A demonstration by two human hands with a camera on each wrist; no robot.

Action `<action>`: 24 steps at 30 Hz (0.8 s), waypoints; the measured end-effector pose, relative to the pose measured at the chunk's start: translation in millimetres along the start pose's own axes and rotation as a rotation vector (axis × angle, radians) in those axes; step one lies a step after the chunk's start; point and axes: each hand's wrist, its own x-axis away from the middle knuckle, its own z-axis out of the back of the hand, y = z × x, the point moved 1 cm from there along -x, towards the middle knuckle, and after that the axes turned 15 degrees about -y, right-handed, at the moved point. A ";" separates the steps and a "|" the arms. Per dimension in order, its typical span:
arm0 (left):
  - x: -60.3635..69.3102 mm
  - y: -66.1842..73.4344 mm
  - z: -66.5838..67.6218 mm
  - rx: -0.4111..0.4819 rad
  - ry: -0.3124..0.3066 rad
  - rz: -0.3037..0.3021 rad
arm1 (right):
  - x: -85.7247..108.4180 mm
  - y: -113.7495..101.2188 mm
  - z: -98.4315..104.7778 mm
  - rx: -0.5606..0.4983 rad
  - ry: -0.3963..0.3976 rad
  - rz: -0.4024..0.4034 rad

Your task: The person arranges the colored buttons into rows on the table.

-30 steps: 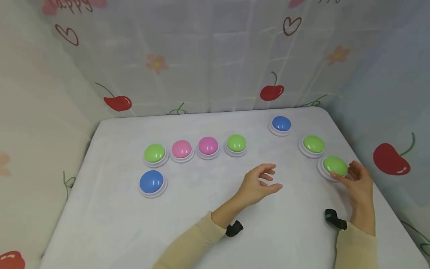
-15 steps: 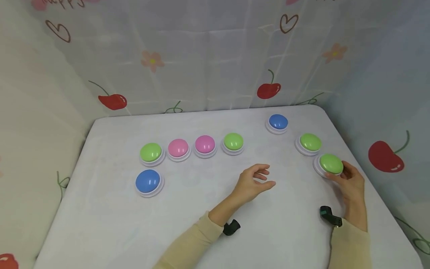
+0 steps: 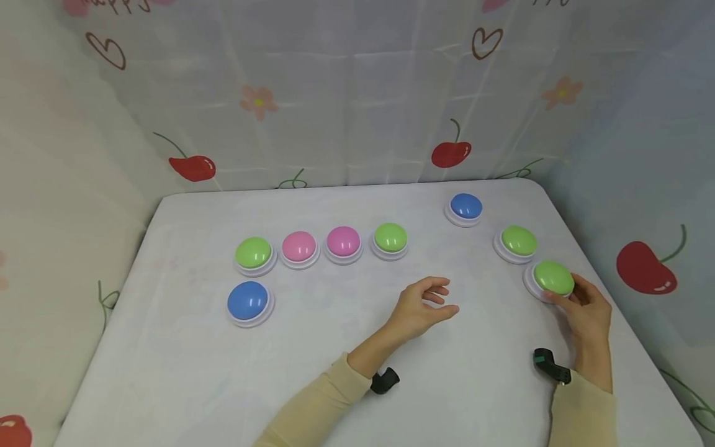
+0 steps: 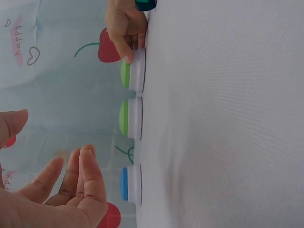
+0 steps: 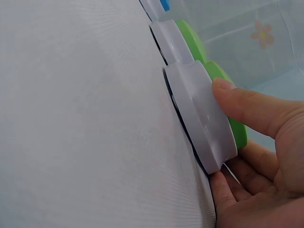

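Our right hand (image 3: 589,315) grips the rightmost green button (image 3: 553,277). Our left hand (image 3: 416,311) hovers over the table (image 3: 475,391), fingers relaxed.

The right hand (image 3: 589,313) has closed in — fingers (image 5: 259,160) now against the front right green button (image 3: 554,277).

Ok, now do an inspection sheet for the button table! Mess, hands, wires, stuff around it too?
Surface: white table
Things: four green buttons, two pink buttons, two blue buttons; five on the left, three on the right
Clutter: nothing seen
Left hand: above the table, holding nothing
Right hand: gripping the rightmost green button
Cables: nothing seen
Surroundings: pale sheets printed with cherries, flowers, hearts
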 end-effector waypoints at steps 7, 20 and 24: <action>-0.9 -3.5 0.3 -0.029 0.007 0.001 | 2.3 0.1 -0.4 -0.017 0.021 0.002; 0.3 -1.2 7.1 -0.039 0.046 -0.021 | 31.8 -23.6 -20.7 0.037 -0.030 0.068; 1.4 0.8 10.1 -0.091 0.062 -0.044 | 49.9 -34.0 -45.1 0.091 -0.121 0.172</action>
